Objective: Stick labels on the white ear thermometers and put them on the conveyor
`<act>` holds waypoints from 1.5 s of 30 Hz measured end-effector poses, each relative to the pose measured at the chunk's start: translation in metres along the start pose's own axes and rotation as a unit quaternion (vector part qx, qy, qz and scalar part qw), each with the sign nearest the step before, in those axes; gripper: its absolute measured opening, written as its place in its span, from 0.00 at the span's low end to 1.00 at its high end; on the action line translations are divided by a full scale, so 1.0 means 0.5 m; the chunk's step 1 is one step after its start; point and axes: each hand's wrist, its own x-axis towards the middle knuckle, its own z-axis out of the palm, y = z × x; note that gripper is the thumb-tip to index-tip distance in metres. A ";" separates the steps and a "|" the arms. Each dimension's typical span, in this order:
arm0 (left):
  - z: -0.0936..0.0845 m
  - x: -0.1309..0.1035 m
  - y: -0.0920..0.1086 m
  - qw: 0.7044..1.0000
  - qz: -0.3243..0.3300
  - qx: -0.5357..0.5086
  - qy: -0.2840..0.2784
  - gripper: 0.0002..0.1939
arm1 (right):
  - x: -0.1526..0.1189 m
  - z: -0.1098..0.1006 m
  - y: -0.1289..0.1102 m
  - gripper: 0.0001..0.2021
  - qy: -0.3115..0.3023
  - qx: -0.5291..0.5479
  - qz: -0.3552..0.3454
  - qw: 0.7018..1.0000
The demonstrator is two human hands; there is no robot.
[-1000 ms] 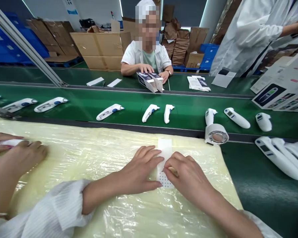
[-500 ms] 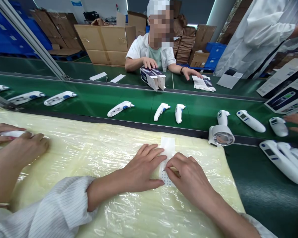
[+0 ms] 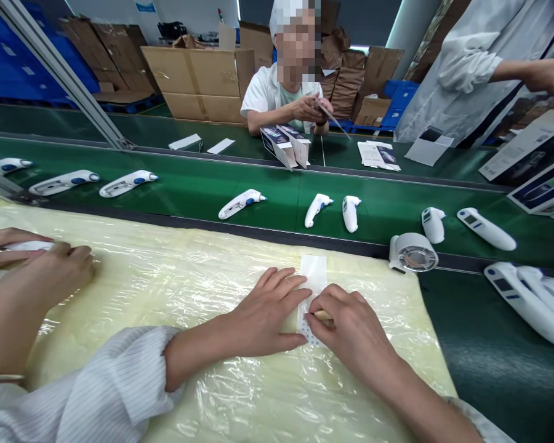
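A narrow white sheet (image 3: 313, 271) with rows of small grey-blue dots at its near end lies on the yellowish plastic film (image 3: 240, 394). My left hand (image 3: 273, 312) rests flat at the sheet's left edge, fingers spread, fingertips touching it. Over the dotted part, my right hand (image 3: 346, 323) is closed in a pinch, thumb and index finger together. A bit of something beige shows inside that grip, too small and covered to name. The fingers hide some of the dots.
Beyond the film, a green conveyor (image 3: 189, 184) carries several white handheld devices (image 3: 242, 203). A small round fan (image 3: 413, 252) stands at its near edge. More white devices (image 3: 529, 301) lie at right. Another person's hands (image 3: 41, 271) work at far left; a person (image 3: 281, 101) sits opposite.
The devices on the conveyor have moved right, and the one furthest right is gone. The person opposite now holds up a flat piece. My hands have barely moved; something beige now shows in my right grip.
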 end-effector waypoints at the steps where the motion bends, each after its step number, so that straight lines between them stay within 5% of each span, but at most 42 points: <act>1: 0.000 0.000 -0.001 1.000 0.001 -0.001 0.002 0.37 | 0.000 -0.001 0.000 0.06 0.005 0.004 -0.002 1.000; 15: 0.002 -0.003 -0.004 1.000 0.004 -0.014 0.010 0.36 | 0.014 -0.038 0.000 0.07 0.060 0.076 0.043 0.994; 21: 0.013 -0.012 -0.010 0.999 0.026 -0.010 0.024 0.40 | 0.059 -0.087 -0.013 0.09 0.102 0.084 0.031 0.991; 28: -0.003 -0.024 -0.011 0.995 0.038 -0.068 0.067 0.32 | 0.111 -0.134 -0.035 0.10 0.174 0.072 -0.002 0.982; 35: -0.001 -0.019 -0.026 0.978 0.004 -0.154 0.142 0.21 | 0.101 -0.118 0.027 0.14 0.147 0.073 -0.012 0.986; 41: 0.025 -0.018 -0.034 0.977 0.010 -0.126 0.171 0.19 | 0.085 -0.097 0.029 0.15 0.174 0.090 0.047 0.979; 45: 0.028 -0.020 -0.035 0.982 0.013 -0.090 0.164 0.20 | 0.092 -0.095 0.045 0.15 0.136 0.104 0.026 0.985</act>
